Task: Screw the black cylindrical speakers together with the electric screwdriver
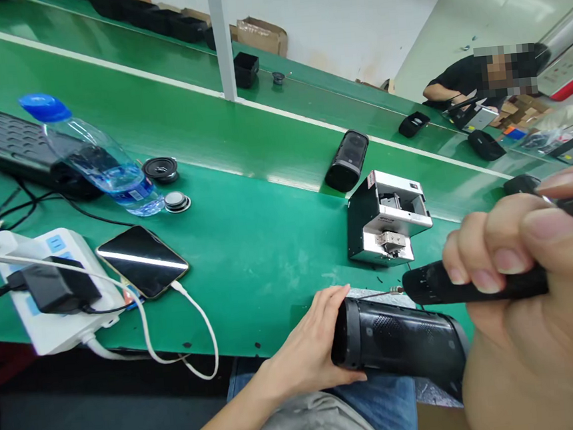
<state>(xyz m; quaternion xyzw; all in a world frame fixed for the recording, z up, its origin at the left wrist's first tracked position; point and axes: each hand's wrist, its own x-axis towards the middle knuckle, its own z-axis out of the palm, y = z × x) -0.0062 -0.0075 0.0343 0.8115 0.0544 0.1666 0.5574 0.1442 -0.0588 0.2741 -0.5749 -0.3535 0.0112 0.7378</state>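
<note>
A black speaker housing (402, 339) lies on its side at the bench's front edge, above my lap. My left hand (313, 346) grips its left end, thumb below and fingers over the top. In my right hand (527, 274), close to the camera, is a black electric screwdriver (473, 282), its fingers wrapped round the body. The thin bit points left and reaches along the housing's upper edge near my left fingertips; whether its tip touches a screw cannot be made out. Just behind stands a silver and black screw feeder (387, 219).
A second black speaker (348, 161) stands behind the feeder. To the left are a phone (143, 261), white power strip (62, 288), cables, a water bottle (106, 164), round speaker parts (161, 169) and a large black grille case (14, 145). A person (480, 81) sits at the far right.
</note>
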